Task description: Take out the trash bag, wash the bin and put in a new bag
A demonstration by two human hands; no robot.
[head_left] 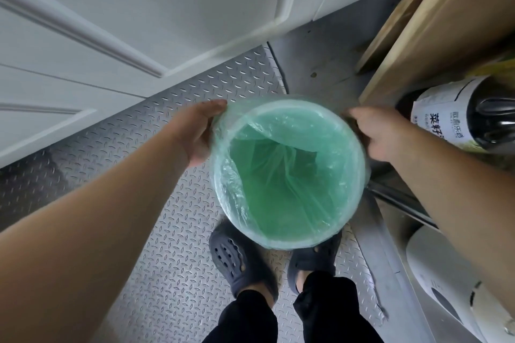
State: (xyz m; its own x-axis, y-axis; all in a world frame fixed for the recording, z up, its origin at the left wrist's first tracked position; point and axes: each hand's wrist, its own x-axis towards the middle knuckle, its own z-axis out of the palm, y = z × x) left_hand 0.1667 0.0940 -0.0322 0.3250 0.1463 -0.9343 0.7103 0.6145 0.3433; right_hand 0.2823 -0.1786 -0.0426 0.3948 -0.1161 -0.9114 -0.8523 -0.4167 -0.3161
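A round bin [359, 147] stands on the metal floor in front of my feet. A translucent green bag [281, 175] lines it, its edge folded over the rim all around. My left hand [199, 131] grips the bag-covered rim on the left side, thumb on top. On the right side, my right hand [381, 133] holds the rim, fingers curled over the edge. The inside of the bag looks empty.
A white panelled door [111, 22] stands to the left and ahead. A wooden cabinet edge [434, 25] rises on the right, with a large dark oil bottle [468, 114] and a white appliance [446, 281] below it. My feet in dark clogs [239, 262] stand on checker-plate floor [139, 164].
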